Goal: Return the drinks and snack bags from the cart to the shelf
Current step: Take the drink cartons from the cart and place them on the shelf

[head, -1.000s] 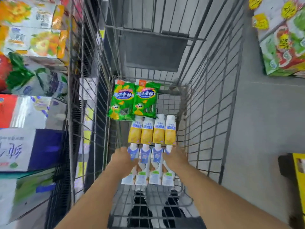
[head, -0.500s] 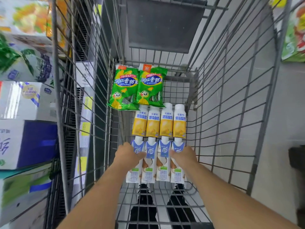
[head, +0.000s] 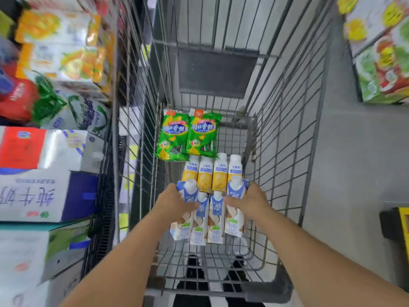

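Left hand: I see my left hand [head: 174, 201] at about 7 o'clock from the middle of the cart, fingers and thumb curled round the leftmost blue-and-white carton [head: 184, 209]; that carton sits higher than its row and tilts.
Right hand: my right hand [head: 249, 202] at about 5 o'clock grips the rightmost blue-and-white carton [head: 235, 207], also raised above the row, its white cap up near the yellow bottles.
Middle cartons: two more blue-and-white cartons [head: 209, 220] lie flat on the cart floor between my hands, touching each other, caps toward 12 o'clock.
Yellow bottles: four yellow bottles [head: 212, 173] lie side by side just beyond the cartons, white caps toward 12 o'clock.
Snack bags: two green snack bags [head: 188, 135] lie beside each other at the far end, toward 12 o'clock of the bottles, the left one against the cart's left wall.
Cart: the wire cart [head: 285, 151] holds all of these items on its floor.
Shelf: the shelf [head: 51, 173] stands at 9 o'clock, just beside the cart, stacked with boxes and bags; the print there is blurred.
Floor: grey floor [head: 354, 173] at 3 o'clock, with colourful boxes [head: 382, 63] at 2 o'clock.
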### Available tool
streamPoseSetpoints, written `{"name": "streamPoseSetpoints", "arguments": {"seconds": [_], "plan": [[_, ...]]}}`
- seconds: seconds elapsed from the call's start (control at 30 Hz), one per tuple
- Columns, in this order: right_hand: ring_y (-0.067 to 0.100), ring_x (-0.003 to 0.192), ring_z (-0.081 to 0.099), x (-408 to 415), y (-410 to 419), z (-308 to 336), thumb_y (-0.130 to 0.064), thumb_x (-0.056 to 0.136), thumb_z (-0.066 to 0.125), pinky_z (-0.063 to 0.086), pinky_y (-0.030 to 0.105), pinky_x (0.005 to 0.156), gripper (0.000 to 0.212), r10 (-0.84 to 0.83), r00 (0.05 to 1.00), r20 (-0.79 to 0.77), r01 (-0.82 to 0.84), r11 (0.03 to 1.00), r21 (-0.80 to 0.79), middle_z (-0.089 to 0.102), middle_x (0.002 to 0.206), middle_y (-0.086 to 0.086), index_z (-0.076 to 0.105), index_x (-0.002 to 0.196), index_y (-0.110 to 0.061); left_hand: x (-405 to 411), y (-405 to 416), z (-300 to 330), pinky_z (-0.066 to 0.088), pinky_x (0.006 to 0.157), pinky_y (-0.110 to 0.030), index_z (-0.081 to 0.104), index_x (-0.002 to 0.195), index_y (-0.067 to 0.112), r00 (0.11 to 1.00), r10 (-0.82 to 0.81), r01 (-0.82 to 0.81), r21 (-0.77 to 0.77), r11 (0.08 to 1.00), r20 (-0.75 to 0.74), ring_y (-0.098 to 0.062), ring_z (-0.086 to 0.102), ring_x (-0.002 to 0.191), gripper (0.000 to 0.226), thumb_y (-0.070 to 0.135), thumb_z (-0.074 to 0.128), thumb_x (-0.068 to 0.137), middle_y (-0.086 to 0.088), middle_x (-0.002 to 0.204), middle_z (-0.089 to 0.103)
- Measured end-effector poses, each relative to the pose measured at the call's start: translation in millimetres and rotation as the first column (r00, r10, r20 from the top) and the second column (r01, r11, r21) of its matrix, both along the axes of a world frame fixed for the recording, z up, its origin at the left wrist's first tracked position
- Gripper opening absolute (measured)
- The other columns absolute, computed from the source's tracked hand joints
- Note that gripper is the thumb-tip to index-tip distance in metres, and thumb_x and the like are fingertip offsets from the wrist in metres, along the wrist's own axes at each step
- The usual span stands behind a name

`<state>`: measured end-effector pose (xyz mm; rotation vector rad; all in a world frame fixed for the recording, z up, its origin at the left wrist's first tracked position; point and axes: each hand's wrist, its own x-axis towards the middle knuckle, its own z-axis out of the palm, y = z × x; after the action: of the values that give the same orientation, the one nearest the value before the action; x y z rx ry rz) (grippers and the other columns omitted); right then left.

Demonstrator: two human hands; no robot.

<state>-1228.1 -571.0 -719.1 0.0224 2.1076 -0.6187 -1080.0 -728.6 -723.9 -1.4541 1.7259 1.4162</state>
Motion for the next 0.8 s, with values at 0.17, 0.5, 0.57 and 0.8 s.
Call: {"name": "streamPoseSetpoints", "arguments": {"seconds": [0.17,0.5,0.57,0.8], "plan": [[0.019,0.1,0.063,-45,-38,137,-0.026,0.067,0.091,0.051,0.032,0.085,0.062,0.146,0.982,-0.116,-0.167,0.966,-0.199,0.066,0.113,0.001,0.057,0.117,-0.013,-21,-39,130,0.044,0.056,-0.02,0.053,0.108,0.017,0.964,0.06,-0.08,-0.066,0.995,-0.26,-0.009,0.06,0.076,0.048,0.03,0.086,0.076,0.002,0.099,0.063],[0.02,0.093,0.066,-57,-94,403,-0.029,0.06,0.095,0.052,0.028,0.073,0.063,0.391,0.797,-0.459,-0.59,0.663,-0.46,0.07,0.104,-0.001,0.062,0.111,-0.013,15,-53,383,0.056,0.068,-0.038,0.06,0.117,0.018,0.76,0.192,-0.406,-0.223,0.886,-0.622,-0.021,0.07,0.078,0.062,0.031,0.092,0.066,-0.004,0.099,0.073],[0.017,0.099,0.063,-37,-102,443,-0.028,0.062,0.094,0.049,0.027,0.077,0.065,0.436,0.757,-0.486,-0.651,0.565,-0.507,0.067,0.11,-0.003,0.061,0.117,-0.016,40,-44,422,0.058,0.07,-0.04,0.062,0.115,0.016,0.708,0.236,-0.505,-0.243,0.828,-0.665,-0.021,0.071,0.077,0.06,0.03,0.093,0.065,-0.007,0.099,0.075],[0.018,0.103,0.064,72,-118,537,-0.033,0.068,0.09,0.054,0.039,0.092,0.062,0.622,0.57,-0.537,-0.774,0.187,-0.605,0.066,0.116,-0.005,0.059,0.12,-0.024,168,20,544,0.056,0.056,-0.029,0.065,0.099,0.014,0.618,0.338,-0.74,-0.378,0.557,-0.71,-0.019,0.069,0.063,0.03,0.018,0.085,0.077,-0.013,0.081,0.075]]}}
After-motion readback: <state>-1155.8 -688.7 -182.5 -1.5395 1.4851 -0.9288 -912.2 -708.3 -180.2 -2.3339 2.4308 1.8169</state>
